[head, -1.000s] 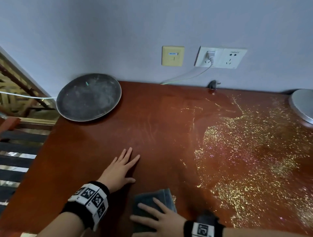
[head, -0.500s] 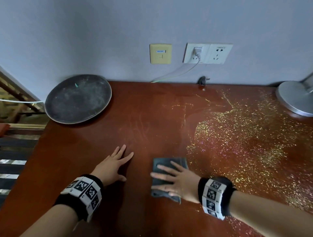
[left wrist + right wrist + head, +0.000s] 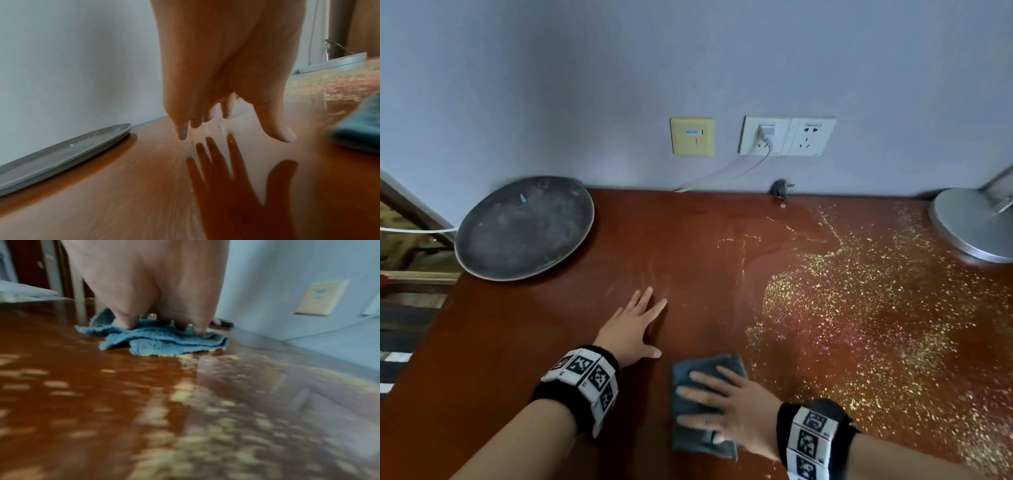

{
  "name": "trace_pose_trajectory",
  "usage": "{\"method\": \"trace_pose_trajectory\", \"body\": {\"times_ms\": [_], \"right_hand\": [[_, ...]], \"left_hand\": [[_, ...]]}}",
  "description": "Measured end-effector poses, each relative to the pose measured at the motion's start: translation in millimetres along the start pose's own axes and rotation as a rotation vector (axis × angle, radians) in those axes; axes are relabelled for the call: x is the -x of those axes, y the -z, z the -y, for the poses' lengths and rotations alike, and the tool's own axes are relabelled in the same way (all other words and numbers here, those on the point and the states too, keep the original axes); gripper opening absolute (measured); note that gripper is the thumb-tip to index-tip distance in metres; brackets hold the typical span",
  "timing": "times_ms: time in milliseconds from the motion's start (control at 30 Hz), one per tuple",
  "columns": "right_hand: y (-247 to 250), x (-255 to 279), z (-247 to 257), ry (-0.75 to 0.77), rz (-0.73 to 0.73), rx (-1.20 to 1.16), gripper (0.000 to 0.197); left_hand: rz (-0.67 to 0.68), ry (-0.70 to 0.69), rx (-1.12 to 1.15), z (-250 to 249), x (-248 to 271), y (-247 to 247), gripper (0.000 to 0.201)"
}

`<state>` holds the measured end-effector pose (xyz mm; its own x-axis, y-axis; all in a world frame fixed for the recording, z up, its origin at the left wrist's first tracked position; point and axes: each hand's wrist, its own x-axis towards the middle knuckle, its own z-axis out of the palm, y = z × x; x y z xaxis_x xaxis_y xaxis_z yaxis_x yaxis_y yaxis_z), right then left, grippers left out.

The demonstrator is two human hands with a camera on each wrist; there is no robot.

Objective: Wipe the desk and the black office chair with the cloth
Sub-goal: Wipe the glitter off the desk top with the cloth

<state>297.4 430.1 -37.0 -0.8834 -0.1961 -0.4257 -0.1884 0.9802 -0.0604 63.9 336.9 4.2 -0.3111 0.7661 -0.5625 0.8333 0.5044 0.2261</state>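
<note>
A folded blue-grey cloth (image 3: 698,442) (image 3: 164,340) lies on the red-brown desk (image 3: 688,246) near its front edge. My right hand (image 3: 719,401) lies flat on the cloth with straight, spread fingers and presses it down. My left hand (image 3: 633,325) (image 3: 226,126) rests flat on the bare wood just left of the cloth, fingers straight and pointing toward the wall. Gold glitter (image 3: 876,325) covers the right half of the desk, beginning right beside the cloth. The left half looks smeared. The black office chair is not in view.
A round dark tray (image 3: 524,226) leans over the back left corner. A silver lamp base (image 3: 972,226) stands at the back right. Wall sockets (image 3: 787,135) with a white cable, and a loose black plug (image 3: 779,188), sit along the wall. The desk's left edge drops to the floor.
My right hand slid the cloth forward from the near edge, then drew it back toward me a little. My left hand stayed flat in the same spot.
</note>
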Motion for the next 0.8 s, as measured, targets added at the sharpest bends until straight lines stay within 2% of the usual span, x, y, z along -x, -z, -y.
{"method": "trace_pose_trajectory", "body": {"times_ms": [67, 100, 167, 233, 267, 333, 400, 467, 500, 567, 633, 700, 800], "right_hand": [[0, -6, -45, -0.205, -0.109, -0.055, 0.111], [6, 0, -70, -0.302, -0.181, -0.083, 0.11], [8, 14, -108, -0.429, -0.156, -0.102, 0.094], [17, 17, -112, -0.363, -0.04, -0.111, 0.1], [22, 13, -106, -0.248, 0.004, -0.103, 0.098], [36, -6, -87, 0.029, 0.095, -0.084, 0.075], [51, -34, -84, 0.118, 0.128, -0.144, 0.063], [56, -56, -110, 0.021, 0.122, -0.132, 0.062], [60, -60, -129, -0.083, 0.107, -0.174, 0.063], [64, -59, -172, -0.274, 0.077, -0.256, 0.063], [66, -52, -189, -0.36, 0.093, -0.288, 0.062], [67, -51, -172, -0.297, 0.11, -0.232, 0.062], [65, -68, -119, -0.032, 0.108, -0.204, 0.062]], "left_hand": [[-0.002, 0.023, 0.023, -5, -6, 3, 0.098], [-0.004, 0.039, 0.034, -7, -10, 5, 0.099], [-0.007, 0.071, 0.052, -12, -16, 8, 0.1], [-0.009, 0.103, 0.08, -18, -23, 13, 0.1], [-0.015, 0.119, 0.098, -21, -29, 16, 0.1], [-0.037, 0.155, 0.113, -25, -41, 25, 0.101], [-0.079, 0.191, 0.112, -24, -51, 35, 0.1], [-0.117, 0.225, 0.132, -20, -56, 44, 0.101], [-0.124, 0.236, 0.141, -16, -56, 48, 0.102], [-0.129, 0.246, 0.15, -9, -55, 52, 0.103], [-0.136, 0.25, 0.154, -3, -57, 55, 0.1], [-0.15, 0.249, 0.188, 0, -63, 59, 0.096], [-0.172, 0.234, 0.238, -5, -73, 65, 0.091]]}}
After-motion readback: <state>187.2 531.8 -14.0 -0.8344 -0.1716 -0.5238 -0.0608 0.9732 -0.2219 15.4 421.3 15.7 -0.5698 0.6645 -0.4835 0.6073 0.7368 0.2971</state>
